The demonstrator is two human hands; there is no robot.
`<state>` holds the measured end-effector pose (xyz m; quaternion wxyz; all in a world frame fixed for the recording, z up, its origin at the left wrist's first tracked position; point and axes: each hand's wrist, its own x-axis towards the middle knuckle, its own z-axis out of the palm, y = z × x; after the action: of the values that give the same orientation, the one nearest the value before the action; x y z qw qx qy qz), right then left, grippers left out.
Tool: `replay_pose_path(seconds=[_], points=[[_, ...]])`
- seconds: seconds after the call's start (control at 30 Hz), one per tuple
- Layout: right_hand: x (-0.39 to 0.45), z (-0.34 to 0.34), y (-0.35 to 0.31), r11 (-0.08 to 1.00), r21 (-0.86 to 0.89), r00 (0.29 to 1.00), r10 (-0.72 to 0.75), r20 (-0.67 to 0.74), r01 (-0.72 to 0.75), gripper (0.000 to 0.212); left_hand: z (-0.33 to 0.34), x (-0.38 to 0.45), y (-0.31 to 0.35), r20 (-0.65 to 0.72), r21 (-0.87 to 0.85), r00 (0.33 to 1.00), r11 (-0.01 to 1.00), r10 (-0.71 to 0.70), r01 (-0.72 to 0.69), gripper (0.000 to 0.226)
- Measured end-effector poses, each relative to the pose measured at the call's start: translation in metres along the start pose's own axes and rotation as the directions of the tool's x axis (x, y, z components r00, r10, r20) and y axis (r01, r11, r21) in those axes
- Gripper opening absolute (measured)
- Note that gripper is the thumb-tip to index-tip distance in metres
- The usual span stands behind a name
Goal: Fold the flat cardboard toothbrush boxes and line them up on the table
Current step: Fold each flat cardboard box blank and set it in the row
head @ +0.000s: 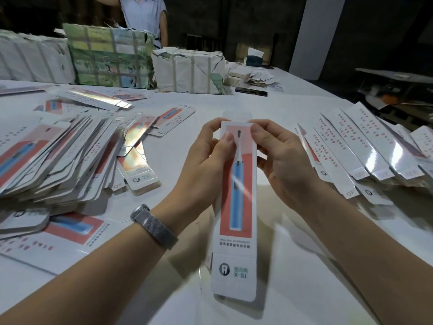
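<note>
Both hands up at frame centre: left hand (206,156) and right hand (278,158) pinch the toothbrush box (236,207) near its top end, above the white table (269,109).

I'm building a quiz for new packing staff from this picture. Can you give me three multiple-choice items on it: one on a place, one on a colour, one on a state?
1. Where is the pile of flat boxes?
A. to the person's left
B. to the person's right
C. on the floor

2. What colour is the toothbrush printed on the held box?
A. green
B. blue
C. black

3. How is the held box gripped?
A. by the left hand alone
B. by the right hand alone
C. by both hands at its far end

Answers: 1 A, the loose pile lies on the table at left, while the lined-up boxes are at right. 2 B, its handle is blue on red. 3 C, the left hand and the right hand both pinch it.
</note>
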<state>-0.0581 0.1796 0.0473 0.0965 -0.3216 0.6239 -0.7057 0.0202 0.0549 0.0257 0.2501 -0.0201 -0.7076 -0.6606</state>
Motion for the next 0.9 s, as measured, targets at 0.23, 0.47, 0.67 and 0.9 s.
replay_pose_path(seconds=[0.23,0.47,0.67,0.9], points=[[0.006,-0.011,-0.002,0.980,0.196,0.999,-0.034,-0.005,0.035,0.027,0.004,-0.004,0.001,0.047,-0.003,0.999,1.000,-0.018,0.018,0.036],[0.007,-0.014,-0.003,0.999,0.038,1.000,-0.006,0.025,0.005,0.012,0.005,-0.004,-0.003,0.080,0.114,0.994,0.991,-0.073,0.064,0.040],[0.007,-0.018,-0.007,0.999,-0.026,0.998,0.046,0.035,-0.045,0.023,0.009,-0.003,-0.006,0.085,0.208,0.995,0.978,-0.056,0.037,0.033],[0.007,-0.014,-0.007,0.995,-0.035,0.996,0.090,-0.011,-0.090,0.026,0.010,-0.005,-0.006,0.126,0.210,0.991,0.978,-0.039,0.012,0.045]])
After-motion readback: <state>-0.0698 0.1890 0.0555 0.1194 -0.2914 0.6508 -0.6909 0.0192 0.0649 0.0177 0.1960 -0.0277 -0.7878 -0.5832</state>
